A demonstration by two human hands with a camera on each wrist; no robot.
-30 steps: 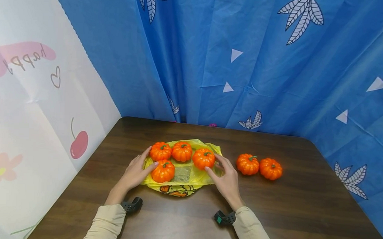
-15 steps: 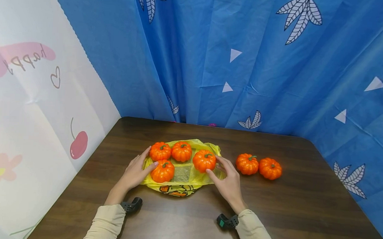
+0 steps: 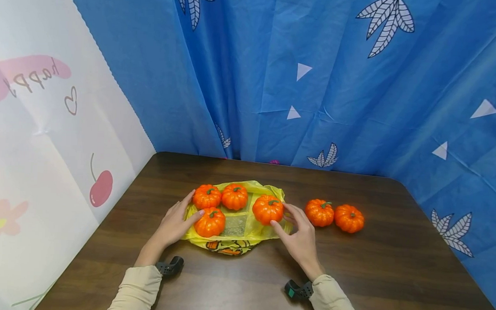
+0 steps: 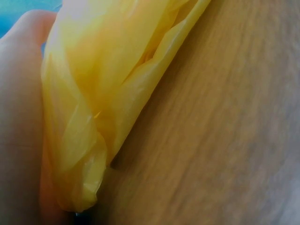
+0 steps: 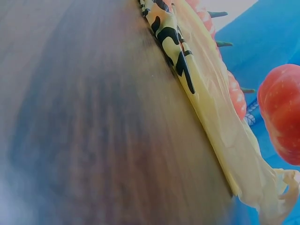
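A small orange pumpkin (image 3: 268, 210) with a green stem is held by my right hand (image 3: 299, 235), thumb at its near side and fingers at its right. It overlaps the right part of a yellow plastic bag (image 3: 235, 223); the right wrist view shows it raised above the bag's edge. My left hand (image 3: 173, 224) holds the bag's left end, thumb over the rim beside the front pumpkin (image 3: 210, 222). Two more pumpkins sit in the bag's back, one at the left (image 3: 207, 197) and one nearer the middle (image 3: 234, 197). Yellow film (image 4: 108, 84) covers part of the left hand in its wrist view.
To the right of the bag, two more pumpkins stand side by side on the dark wooden table (image 3: 391, 269), the nearer one (image 3: 319, 212) and the farther-right one (image 3: 349, 219). A blue curtain (image 3: 275, 83) hangs behind, and a white printed sheet (image 3: 60, 121) borders the left.
My right hand has moved slightly right and toward me with its pumpkin, which looks a little larger now. My left hand, the bag and the other pumpkins stay in place.
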